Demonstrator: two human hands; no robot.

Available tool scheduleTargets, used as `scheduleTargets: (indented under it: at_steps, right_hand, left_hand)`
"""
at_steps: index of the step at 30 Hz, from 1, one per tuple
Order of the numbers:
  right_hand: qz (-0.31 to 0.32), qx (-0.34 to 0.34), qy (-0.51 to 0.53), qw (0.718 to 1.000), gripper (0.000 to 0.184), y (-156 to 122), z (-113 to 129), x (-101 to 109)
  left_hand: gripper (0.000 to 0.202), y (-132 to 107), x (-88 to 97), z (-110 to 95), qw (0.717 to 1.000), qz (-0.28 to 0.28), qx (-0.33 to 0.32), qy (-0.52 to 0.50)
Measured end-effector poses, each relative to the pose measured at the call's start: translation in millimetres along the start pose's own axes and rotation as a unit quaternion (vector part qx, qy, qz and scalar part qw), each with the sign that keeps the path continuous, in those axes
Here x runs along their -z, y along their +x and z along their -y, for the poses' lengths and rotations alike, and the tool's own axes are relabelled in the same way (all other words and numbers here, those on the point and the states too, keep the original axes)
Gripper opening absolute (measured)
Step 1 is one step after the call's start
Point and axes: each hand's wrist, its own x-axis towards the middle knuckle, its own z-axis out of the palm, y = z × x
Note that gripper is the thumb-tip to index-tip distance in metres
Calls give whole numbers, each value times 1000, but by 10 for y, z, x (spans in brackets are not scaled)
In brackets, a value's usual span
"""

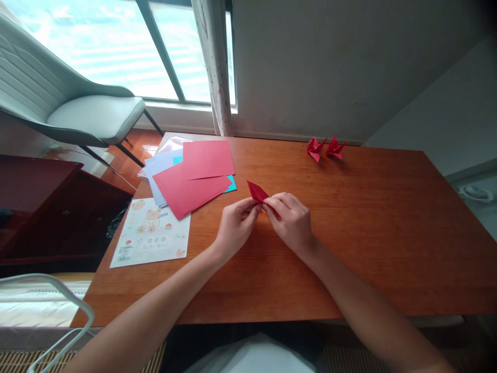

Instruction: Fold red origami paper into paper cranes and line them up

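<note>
Between my two hands is a piece of folded red origami paper [257,191], its pointed end sticking up and away from me. My left hand [237,224] pinches its lower left part with thumb and fingers. My right hand [290,220] grips the right side, the fingertips of both hands nearly touching. The paper's lower part is hidden behind my fingers. Both hands are just over the middle of the wooden table [349,248].
Two folded red paper figures [316,149] stand near the table's back edge. Left of my hands lie red paper sheets [207,159], over blue and lilac ones. A white bear-printed sheet [153,235] lies nearer me. A pale chair [97,116] stands beyond the table, by the window.
</note>
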Motion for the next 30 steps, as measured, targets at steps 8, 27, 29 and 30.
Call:
scheduleTargets:
  at_steps: [8, 27, 29, 30]
  right_hand:
    - [-4, 79, -82, 993, 15, 21, 0, 86]
    - [21, -29, 129, 991, 16, 48, -80, 31]
    - [30, -20, 120, 992, 21, 46, -84, 34]
    - [34, -10, 109, 993, 24, 44, -82, 38]
  left_hand:
    - [21, -4, -24, -109, 998, -6, 19, -53]
    - [23, -18, -27, -171, 991, 1, 75, -112]
    - [24, -13, -22, -178, 992, -2, 69, -106]
    - [24, -11, -21, -179, 992, -2, 67, -104]
